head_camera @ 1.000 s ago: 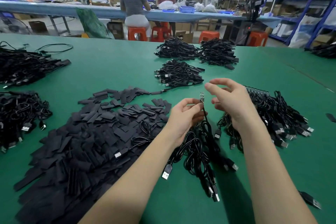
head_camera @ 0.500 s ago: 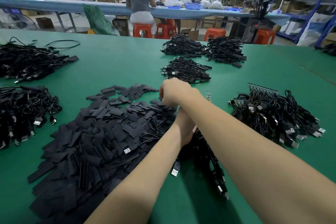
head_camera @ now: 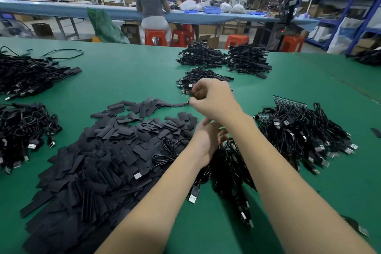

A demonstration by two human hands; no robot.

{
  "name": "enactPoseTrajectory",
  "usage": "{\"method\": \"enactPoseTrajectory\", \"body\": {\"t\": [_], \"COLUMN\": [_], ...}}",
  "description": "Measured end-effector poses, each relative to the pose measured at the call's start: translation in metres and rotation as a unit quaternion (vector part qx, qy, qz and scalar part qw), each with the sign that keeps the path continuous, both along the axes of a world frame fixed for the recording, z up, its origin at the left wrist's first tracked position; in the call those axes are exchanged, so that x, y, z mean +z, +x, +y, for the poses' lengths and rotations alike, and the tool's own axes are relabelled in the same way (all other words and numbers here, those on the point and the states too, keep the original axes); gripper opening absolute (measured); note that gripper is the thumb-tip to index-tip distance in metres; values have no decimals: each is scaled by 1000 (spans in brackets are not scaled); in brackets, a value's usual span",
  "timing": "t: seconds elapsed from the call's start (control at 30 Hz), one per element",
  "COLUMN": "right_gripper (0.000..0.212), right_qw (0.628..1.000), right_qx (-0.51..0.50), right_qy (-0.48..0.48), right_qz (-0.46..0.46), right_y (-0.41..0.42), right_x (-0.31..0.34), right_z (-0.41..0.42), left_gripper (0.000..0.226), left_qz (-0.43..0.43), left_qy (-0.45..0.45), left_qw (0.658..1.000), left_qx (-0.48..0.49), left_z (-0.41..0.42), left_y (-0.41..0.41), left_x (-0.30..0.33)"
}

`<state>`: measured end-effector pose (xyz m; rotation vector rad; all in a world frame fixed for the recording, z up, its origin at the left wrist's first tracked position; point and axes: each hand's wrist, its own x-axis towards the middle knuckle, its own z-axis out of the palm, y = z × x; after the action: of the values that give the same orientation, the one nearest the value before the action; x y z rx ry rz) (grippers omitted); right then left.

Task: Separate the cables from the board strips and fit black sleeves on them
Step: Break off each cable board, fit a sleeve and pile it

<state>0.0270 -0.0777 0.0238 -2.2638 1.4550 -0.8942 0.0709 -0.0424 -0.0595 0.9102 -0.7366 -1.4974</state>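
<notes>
A big heap of flat black sleeves (head_camera: 107, 161) covers the green table (head_camera: 127, 80) at the left centre. My right hand (head_camera: 212, 100) reaches across over my left arm to the heap's far edge. Its curled fingertips pinch the end of one black sleeve (head_camera: 179, 105) that lies on the table. My left hand (head_camera: 206, 140) sits lower, partly hidden under my right forearm. It grips a bundle of black USB cables (head_camera: 224, 173) near their small board ends (head_camera: 228, 145). To the right lies a pile of cables (head_camera: 299, 136) still on a board strip (head_camera: 288, 102).
More cable piles lie at the far centre (head_camera: 222, 60), just beyond my right hand (head_camera: 198, 80), and at the left (head_camera: 26, 76) (head_camera: 22, 130). Two people sit at a long blue bench (head_camera: 82, 9) behind, with orange stools (head_camera: 155, 36) and shelving (head_camera: 340, 2) at the right.
My right hand left the cable end held in front of me, crossed left over my left arm to the sleeve heap, and now pinches a sleeve farther out. My left hand lowered with the bundle.
</notes>
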Motion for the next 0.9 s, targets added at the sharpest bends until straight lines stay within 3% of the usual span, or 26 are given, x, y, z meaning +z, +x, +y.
{"method": "enactPoseTrajectory", "body": {"t": [0.1, 0.2, 0.27, 0.33, 0.53, 0.9], "right_gripper": [11, 15, 20, 23, 17, 17], "right_qw": [971, 879, 819, 790, 765, 760], "right_qx": [-1, 32, 33, 28, 35, 74], "right_qy": [43, 164, 227, 247, 254, 249], "right_qz": [-233, -446, -525, -561, -591, -595], "right_y": [-36, -69, -83, -92, -96, -97], "right_x": [0, -11, -21, -29, -46, -48], "right_z": [18, 33, 34, 31, 25, 23], "left_gripper": [16, 10, 13, 17, 26, 23], "left_qz": [-6, 1, 0, 3, -7, 9], "left_qy": [-25, -29, -27, -26, -10, -8], "left_qw": [999, 999, 999, 998, 999, 998], "left_qx": [-32, -42, -48, -50, -48, -61], "left_z": [0, -4, -7, -10, -25, -25], "left_y": [1, 1, 1, 2, 3, 6], "left_x": [1, -1, -6, -11, -26, -28]}}
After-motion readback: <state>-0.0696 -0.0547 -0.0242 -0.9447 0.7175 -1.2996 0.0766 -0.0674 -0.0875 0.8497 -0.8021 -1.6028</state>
